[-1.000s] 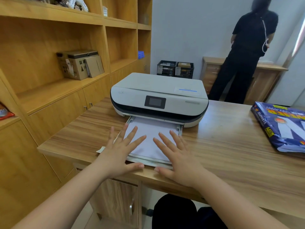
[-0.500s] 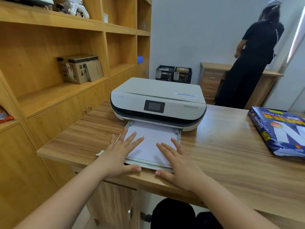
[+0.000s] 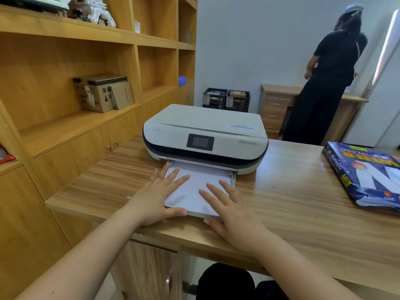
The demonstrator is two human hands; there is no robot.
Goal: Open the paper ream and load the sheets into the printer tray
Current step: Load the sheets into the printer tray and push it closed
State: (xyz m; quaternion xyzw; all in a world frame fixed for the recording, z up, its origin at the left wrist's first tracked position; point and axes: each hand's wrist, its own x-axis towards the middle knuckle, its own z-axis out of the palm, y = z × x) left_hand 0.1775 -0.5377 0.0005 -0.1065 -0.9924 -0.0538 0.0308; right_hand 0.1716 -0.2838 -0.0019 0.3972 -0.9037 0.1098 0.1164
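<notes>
A white printer [image 3: 205,131] stands on the wooden desk [image 3: 303,208]. Its paper tray [image 3: 232,178] sticks out at the front, and a stack of white sheets [image 3: 194,187] lies in it. My left hand [image 3: 155,198] lies flat with spread fingers on the left side of the stack, its thumb along the tray's front edge. My right hand [image 3: 233,211] lies flat on the right side of the stack, its fingers apart as well. The blue paper ream wrapper [image 3: 363,174] lies at the desk's right end.
Wooden shelves [image 3: 86,118] with a cardboard box [image 3: 97,94] line the left wall. Two black crates [image 3: 226,100] sit on the floor behind the printer. A person in black [image 3: 329,83] stands at a small desk at the back right.
Both hands have slid forward with the tray, which now sticks out less from the printer. The person at the back has shifted slightly.
</notes>
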